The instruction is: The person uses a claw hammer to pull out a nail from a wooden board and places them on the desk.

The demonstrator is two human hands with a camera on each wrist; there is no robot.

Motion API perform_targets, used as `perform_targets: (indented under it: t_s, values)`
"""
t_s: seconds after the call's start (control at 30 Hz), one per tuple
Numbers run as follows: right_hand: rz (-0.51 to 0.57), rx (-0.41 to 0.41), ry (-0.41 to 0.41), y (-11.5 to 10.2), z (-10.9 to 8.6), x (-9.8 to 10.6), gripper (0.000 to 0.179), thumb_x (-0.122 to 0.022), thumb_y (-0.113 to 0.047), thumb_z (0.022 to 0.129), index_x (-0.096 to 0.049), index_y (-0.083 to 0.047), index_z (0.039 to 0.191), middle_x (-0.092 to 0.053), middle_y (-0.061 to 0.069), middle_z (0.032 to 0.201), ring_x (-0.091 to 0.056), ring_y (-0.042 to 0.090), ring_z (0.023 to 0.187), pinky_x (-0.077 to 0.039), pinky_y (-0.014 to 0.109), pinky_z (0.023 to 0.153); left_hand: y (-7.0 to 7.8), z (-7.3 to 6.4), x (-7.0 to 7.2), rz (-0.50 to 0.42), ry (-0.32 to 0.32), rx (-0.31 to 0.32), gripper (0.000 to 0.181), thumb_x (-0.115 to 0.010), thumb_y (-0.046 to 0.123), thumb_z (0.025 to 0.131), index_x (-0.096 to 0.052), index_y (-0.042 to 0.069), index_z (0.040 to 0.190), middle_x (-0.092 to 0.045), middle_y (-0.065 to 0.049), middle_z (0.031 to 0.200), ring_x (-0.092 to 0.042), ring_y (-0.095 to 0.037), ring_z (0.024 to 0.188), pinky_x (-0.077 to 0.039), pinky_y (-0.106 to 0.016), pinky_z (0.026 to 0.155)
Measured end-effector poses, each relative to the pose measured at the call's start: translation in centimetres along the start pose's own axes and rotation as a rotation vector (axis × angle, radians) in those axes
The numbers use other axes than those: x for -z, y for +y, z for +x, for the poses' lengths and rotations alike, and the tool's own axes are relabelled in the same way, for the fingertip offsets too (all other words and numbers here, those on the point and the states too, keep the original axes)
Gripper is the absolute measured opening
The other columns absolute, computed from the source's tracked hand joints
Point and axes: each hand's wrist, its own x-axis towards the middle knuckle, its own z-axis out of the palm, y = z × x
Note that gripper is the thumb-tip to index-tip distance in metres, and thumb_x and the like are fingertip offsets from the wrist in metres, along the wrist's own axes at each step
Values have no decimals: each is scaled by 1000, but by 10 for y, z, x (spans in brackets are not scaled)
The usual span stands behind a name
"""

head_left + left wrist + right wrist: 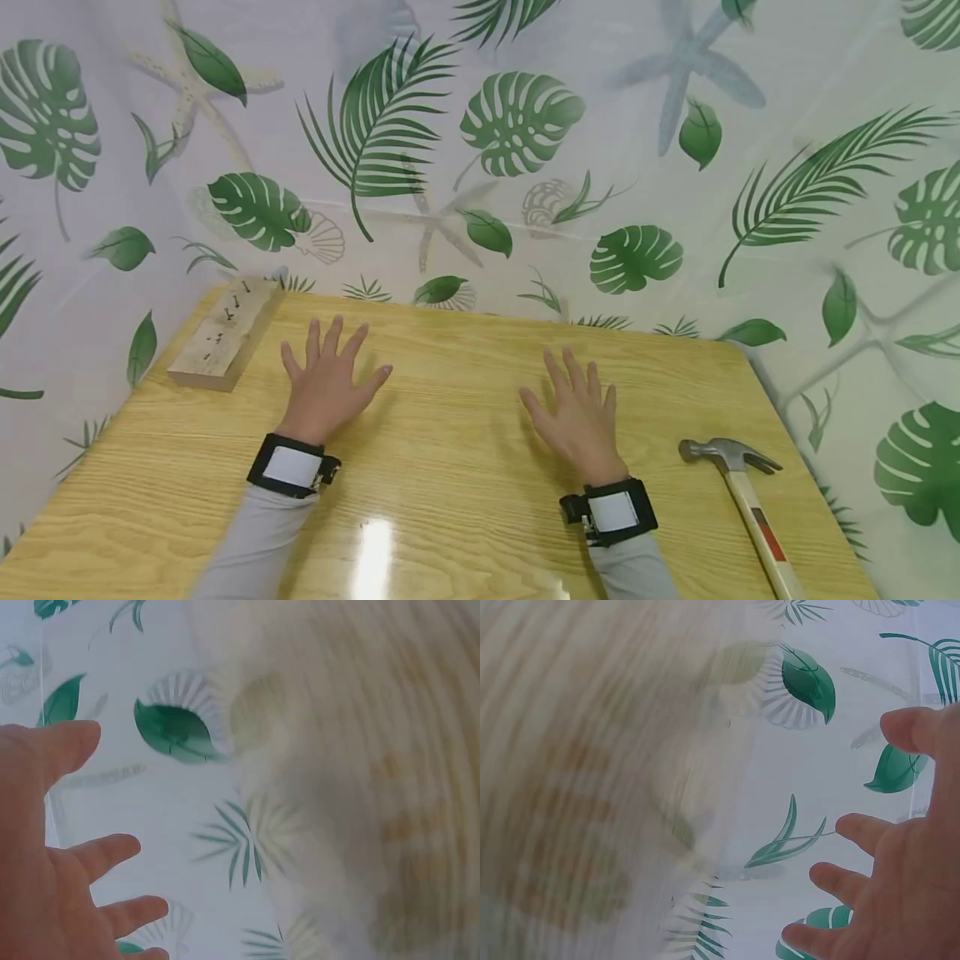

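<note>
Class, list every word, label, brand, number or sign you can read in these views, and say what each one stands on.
No text is readable.
Hammer: black-and-red label on the handle; any lettering is too small to read.
Left wrist strap and right wrist strap: white patches, no legible writing.
Wall covering: leaves, shells and starfish, no visible words.

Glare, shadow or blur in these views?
Head: bright glare strip on the wood-grain tabletop near frame bottom, faint shadows beside the left hand and right hand; left wrist: tabletop blurred at right, leaf-print backdrop sharper; right wrist: tabletop blurred at left.
</note>
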Motion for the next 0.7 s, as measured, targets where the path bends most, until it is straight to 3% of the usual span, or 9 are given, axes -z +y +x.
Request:
perform_targets:
  t_s: [0.37, 0.57, 0.7]
  values:
    - [19, -7, -2, 1, -1, 2, 75, -43, -61, 101, -27, -21, 163, -18, 14, 169, -8, 49, 153, -4, 77, 114, -56, -4, 33, -23, 125, 162, 82, -63, 53, 95, -37, 5, 155, -16, -34, 162, 3, -57, 150, 8, -85, 104]
    - [6, -12, -30, 2, 0, 3, 74, -44, -59, 102, -23, -22, 163, -17, 14, 170, -6, 49, 154, -3, 77, 114, -90, -10, 50, -47, 160, 301, 83, -66, 44, 94, -33, -1, 155, -10, -38, 161, 6, -61, 148, 3, -88, 101]
    - [7, -17, -49, 2, 0, 3, 72, -44, -55, 104, -22, -23, 164, -16, 13, 170, -6, 49, 154, -2, 77, 114, -112, -18, 57, -99, 154, 405, 82, -60, 39, 98, -24, -6, 156, -3, -40, 160, 7, -61, 147, 0, -86, 103]
